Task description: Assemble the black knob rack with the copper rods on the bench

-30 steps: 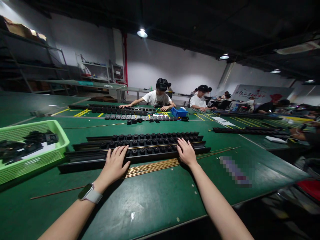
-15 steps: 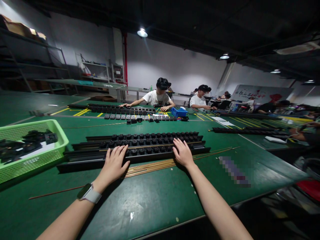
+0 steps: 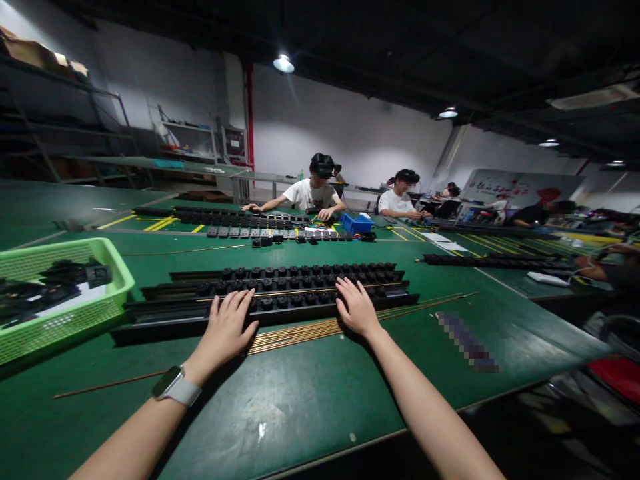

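Several long black rails lie side by side on the green table, with rows of black socket-like modules set in them. My left hand, below a wrist with a watch, rests with fingers spread on the nearest rail, left of its modules. Fingers apart, my right hand lies over the same rail toward its right end. A thin brass-coloured rod runs along the rails between the hands. Closer to me, a bundle of brass-coloured rods passes beneath both palms; neither hand is closed around anything.
A light green basket of black parts stands at the left. To the right lies a pixelated flat object. Across the table are more module strips, a blue bin and co-workers.
My right hand has slid a little to the left along the rail. My left hand stays in about the same place, and the view has shifted slightly.
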{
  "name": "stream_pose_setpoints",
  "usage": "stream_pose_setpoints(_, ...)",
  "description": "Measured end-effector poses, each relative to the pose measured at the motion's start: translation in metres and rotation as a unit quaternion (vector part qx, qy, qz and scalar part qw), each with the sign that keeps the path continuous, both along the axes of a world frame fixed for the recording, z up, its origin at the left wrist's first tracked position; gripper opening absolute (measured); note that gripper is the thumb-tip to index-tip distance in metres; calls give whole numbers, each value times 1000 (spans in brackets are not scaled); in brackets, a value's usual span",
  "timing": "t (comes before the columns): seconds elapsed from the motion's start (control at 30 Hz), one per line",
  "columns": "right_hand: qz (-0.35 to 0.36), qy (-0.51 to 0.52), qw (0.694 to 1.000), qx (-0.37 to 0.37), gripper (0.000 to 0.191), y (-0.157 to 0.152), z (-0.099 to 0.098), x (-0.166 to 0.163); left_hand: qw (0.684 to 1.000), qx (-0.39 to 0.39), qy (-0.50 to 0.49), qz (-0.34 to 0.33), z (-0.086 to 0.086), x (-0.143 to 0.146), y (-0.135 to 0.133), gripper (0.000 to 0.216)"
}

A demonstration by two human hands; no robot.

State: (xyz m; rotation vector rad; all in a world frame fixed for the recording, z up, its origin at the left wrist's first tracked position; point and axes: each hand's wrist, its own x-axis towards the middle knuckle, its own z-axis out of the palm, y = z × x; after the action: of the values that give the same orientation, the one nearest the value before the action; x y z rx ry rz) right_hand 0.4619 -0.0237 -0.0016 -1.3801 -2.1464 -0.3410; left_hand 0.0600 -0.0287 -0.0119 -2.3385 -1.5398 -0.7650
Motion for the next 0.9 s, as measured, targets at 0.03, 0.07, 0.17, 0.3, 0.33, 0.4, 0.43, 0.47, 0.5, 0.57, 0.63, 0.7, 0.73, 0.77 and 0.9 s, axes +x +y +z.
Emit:
stream_pose_setpoints(0.03,2,-2,1000,0,57,0,0,-1,1000,0,0,0,0,0,0,73)
stream_pose_setpoints(0.07,4,-5,1000,-1,58,0,0,-2,1000,-1,1,0,0,0,0,73)
stream_pose_setpoints(0.17,8,-10,1000,-9,59,-1,-1,-5,1000,-2,2,1,-1,-1,1,72)
stream_pose_setpoints(0.3,8,-8,1000,-9,59,0,0,-6,1000,-1,3,0,-1,-1,1,72)
stream_pose_setpoints(0.33,8,-7,1000,-9,59,1,0,-7,1000,0,3,0,-2,-1,1,72)
stream_pose_setpoints(0.4,7,-6,1000,-5,59,1,0,-6,1000,0,5,2,-2,-1,1,71)
stream_pose_setpoints(0.43,6,-6,1000,-2,59,2,0,-6,1000,-1,6,2,-3,-1,2,71)
stream_pose_setpoints(0.47,6,-6,1000,0,58,2,0,-6,1000,-2,7,3,-3,-1,2,71)
stream_pose_setpoints(0.5,6,-8,1000,1,58,2,0,-6,1000,-4,8,4,-3,-1,2,71)
stream_pose_setpoints(0.57,5,-11,1000,-3,57,2,0,-7,1000,-4,10,6,-3,-1,2,71)
stream_pose_setpoints(0.63,4,-14,1000,-7,57,2,0,-7,1000,-2,11,8,-3,-1,2,71)
stream_pose_setpoints(0.7,1,-20,1000,-12,57,1,1,-8,1000,0,12,8,-3,-1,2,71)
stream_pose_setpoints(0.73,-1,-24,1000,-15,58,0,1,-9,1000,1,12,7,-3,-1,2,72)
stream_pose_setpoints(0.77,-3,-26,999,-18,58,0,2,-9,1000,2,12,7,-3,-1,1,72)
stream_pose_setpoints(0.9,-7,-34,999,-17,58,0,1,-10,1000,1,11,10,-3,-1,2,72)
